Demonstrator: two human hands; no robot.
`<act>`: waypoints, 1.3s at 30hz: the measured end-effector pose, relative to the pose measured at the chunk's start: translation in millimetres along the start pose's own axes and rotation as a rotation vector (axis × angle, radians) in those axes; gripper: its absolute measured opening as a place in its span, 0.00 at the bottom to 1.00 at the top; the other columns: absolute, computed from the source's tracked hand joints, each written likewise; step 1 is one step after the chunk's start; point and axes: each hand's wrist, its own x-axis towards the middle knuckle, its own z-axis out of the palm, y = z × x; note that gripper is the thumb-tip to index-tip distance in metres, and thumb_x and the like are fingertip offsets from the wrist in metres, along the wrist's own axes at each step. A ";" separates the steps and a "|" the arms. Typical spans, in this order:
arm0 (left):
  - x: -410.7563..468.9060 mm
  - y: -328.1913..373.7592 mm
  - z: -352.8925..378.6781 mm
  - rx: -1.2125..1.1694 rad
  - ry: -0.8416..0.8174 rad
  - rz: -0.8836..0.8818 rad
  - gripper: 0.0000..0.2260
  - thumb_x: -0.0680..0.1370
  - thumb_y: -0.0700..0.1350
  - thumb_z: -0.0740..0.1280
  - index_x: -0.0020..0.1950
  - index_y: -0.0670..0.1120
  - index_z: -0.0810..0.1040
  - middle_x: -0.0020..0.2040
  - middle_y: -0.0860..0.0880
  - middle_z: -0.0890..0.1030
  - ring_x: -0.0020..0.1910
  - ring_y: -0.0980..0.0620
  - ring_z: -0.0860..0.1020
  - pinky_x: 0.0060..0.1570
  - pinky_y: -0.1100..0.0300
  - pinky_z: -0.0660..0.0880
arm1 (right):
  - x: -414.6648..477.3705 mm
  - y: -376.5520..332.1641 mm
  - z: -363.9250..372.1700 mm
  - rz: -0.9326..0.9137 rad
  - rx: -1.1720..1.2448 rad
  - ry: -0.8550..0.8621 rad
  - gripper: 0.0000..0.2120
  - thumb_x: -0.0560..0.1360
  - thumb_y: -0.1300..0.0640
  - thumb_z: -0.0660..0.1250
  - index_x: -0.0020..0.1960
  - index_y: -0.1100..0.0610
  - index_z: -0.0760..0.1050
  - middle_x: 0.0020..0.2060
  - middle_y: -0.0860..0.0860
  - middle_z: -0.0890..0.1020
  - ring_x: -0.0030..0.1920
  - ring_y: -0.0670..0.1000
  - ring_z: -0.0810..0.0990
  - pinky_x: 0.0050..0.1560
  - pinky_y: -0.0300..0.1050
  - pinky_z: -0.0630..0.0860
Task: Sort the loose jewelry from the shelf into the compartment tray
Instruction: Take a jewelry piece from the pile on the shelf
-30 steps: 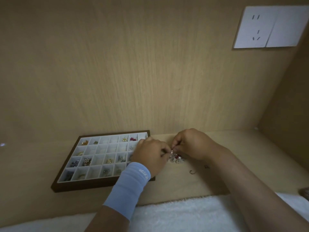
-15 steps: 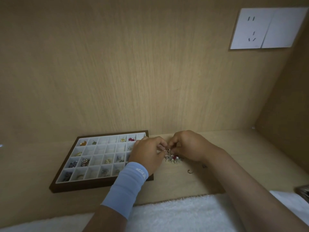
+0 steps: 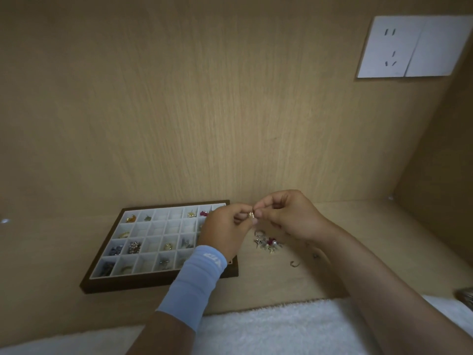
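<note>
Both hands meet above the shelf, towards its back edge, just right of the tray. The left hand and right hand each pinch the same small gold piece. Fingers of both are curled and clamped on it, thumb vs forefinger, tips nearly touching. The piece is held up off the shelf; too small to tell what sort it is.

The left wrist wears a light blue sleeve w/ a white logo, and crosses over the tray's right front corner.

The tray has a dark brown frame and white compts in a grid, and lies flat on the left part of the shelf, near the back wall. Several compts hold bits:
- back row: amber, green, gold and red pieces
- middle rows: gold rings, a bead cluster, dark blue beads
- front row: a few darker items, not clear what

The loose pile lies on the shelf below the hands, btwn the tray's right edge and the right wrist: silver spikes, a pearl, something dark red, a ring. A small hook lies apart to its right, nearer the front edge. Another tiny bit lies beside the right forearm.

A white towel runs along the shelf's front edge. A white socket plate sits high on the back wall, right side.
</note>
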 end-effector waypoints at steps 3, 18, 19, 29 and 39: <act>-0.4 4.4 -10.1 -0.096 0.039 -0.056 0.07 0.73 0.47 0.74 0.46 0.59 0.81 0.39 0.56 0.83 0.41 0.64 0.80 0.46 0.69 0.74 | 1.0 -3.9 7.3 0.000 0.072 0.041 0.04 0.75 0.65 0.72 0.48 0.60 0.84 0.31 0.50 0.82 0.25 0.44 0.70 0.27 0.35 0.68; 8.8 -5.7 -69.8 -0.713 -0.032 -0.357 0.07 0.79 0.45 0.67 0.54 0.47 0.83 0.44 0.49 0.85 0.39 0.54 0.79 0.44 0.58 0.78 | 36.6 -35.0 45.0 -0.315 -0.144 0.027 0.05 0.73 0.61 0.76 0.48 0.54 0.85 0.39 0.49 0.86 0.32 0.41 0.80 0.35 0.38 0.76; 9.9 -8.6 -73.8 -0.729 -0.008 -0.356 0.08 0.79 0.43 0.66 0.56 0.47 0.82 0.44 0.50 0.85 0.39 0.54 0.79 0.46 0.57 0.78 | 40.9 -38.5 48.2 -0.316 -0.137 0.027 0.05 0.73 0.61 0.76 0.48 0.54 0.85 0.38 0.49 0.86 0.32 0.41 0.80 0.35 0.39 0.77; 13.0 -43.2 -106.2 -0.648 0.209 -0.388 0.07 0.75 0.40 0.71 0.51 0.49 0.83 0.43 0.48 0.86 0.40 0.55 0.81 0.45 0.60 0.80 | 75.3 -66.6 87.6 -0.419 -0.415 -0.089 0.04 0.75 0.57 0.74 0.49 0.53 0.86 0.40 0.44 0.87 0.36 0.36 0.81 0.40 0.33 0.75; 10.8 -68.2 -116.9 -0.506 0.269 -0.337 0.07 0.73 0.40 0.73 0.47 0.50 0.83 0.38 0.52 0.84 0.34 0.60 0.78 0.42 0.62 0.74 | 89.1 -57.8 112.9 -0.515 -0.594 -0.161 0.06 0.74 0.53 0.75 0.50 0.50 0.86 0.43 0.44 0.87 0.43 0.39 0.84 0.49 0.47 0.82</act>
